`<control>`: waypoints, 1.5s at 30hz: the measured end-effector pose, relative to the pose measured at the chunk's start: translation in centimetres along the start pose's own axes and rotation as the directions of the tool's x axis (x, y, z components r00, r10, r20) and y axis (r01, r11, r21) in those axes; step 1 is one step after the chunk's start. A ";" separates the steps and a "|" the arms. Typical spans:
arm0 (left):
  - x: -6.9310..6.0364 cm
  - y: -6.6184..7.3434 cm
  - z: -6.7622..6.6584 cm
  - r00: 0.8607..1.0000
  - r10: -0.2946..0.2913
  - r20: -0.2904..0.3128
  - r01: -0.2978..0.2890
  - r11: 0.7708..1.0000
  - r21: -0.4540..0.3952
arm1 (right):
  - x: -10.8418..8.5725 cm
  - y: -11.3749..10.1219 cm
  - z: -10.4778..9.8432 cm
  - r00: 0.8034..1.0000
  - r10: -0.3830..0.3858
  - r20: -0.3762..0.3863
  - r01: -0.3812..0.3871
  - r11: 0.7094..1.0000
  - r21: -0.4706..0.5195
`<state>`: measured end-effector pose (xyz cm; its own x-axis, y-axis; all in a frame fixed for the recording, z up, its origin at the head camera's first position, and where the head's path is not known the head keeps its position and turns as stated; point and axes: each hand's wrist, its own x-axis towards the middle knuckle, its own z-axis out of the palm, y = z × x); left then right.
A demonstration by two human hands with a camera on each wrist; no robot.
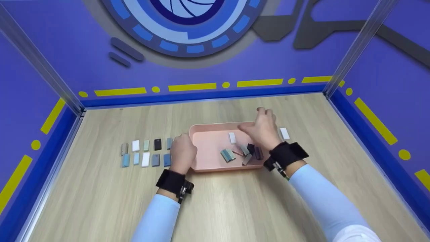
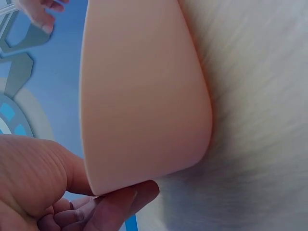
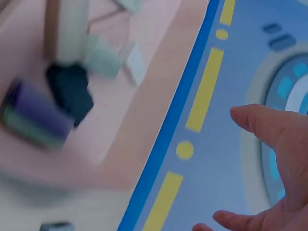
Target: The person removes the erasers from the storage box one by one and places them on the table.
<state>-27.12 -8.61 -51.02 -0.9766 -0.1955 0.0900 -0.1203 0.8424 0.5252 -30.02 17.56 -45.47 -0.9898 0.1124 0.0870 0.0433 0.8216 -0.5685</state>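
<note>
A pink tray (image 1: 209,148) stands on the table with several small rectangular blocks in it. Among them are a white block (image 1: 232,138) and a green-blue one (image 1: 228,155); darker pieces lie bunched toward the tray's right end. At the left end, my left hand (image 1: 183,153) grips the tray wall (image 2: 144,96) between thumb and fingers. Above the back right part of the tray is my right hand (image 1: 263,131), its thumb and fingers spread apart. In the right wrist view nothing lies between them, and a purple block (image 3: 43,115) shows blurred below.
Two rows of small blocks, including a white one (image 1: 135,146) and a black one (image 1: 158,144), lie left of the tray, partly hidden by my left hand. Another white block (image 1: 284,133) lies to the right. Blue-purple walls (image 1: 201,77) enclose the table (image 1: 228,201) behind and at both sides.
</note>
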 end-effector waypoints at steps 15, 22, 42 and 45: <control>0.2 0.6 -0.1 1.000 0.006 -0.004 -0.006 1.000 0.022 | 0.1 -1.8 4.5 0.986 -0.045 0.162 0.079 0.974 -0.213; 0.2 0.6 -0.1 1.000 -0.004 0.010 0.004 1.000 0.013 | 1.0 -1.3 5.9 0.961 0.027 0.274 0.016 0.988 -0.153; 0.2 -0.1 0.2 1.000 -0.004 -0.013 0.004 1.000 0.011 | 0.7 -2.2 7.8 0.927 -0.198 0.319 0.260 0.951 -0.168; 0.2 -0.1 0.2 1.000 -0.011 -0.006 0.011 1.000 0.013 | 0.7 -2.1 7.8 0.923 -0.211 0.321 0.280 0.942 -0.184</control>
<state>-27.30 -8.61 -51.19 -0.9741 -0.2076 0.0895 -0.1331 0.8467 0.5151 -31.86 11.54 -50.62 -0.9664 -0.2494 -0.0625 -0.2111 0.9083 -0.3612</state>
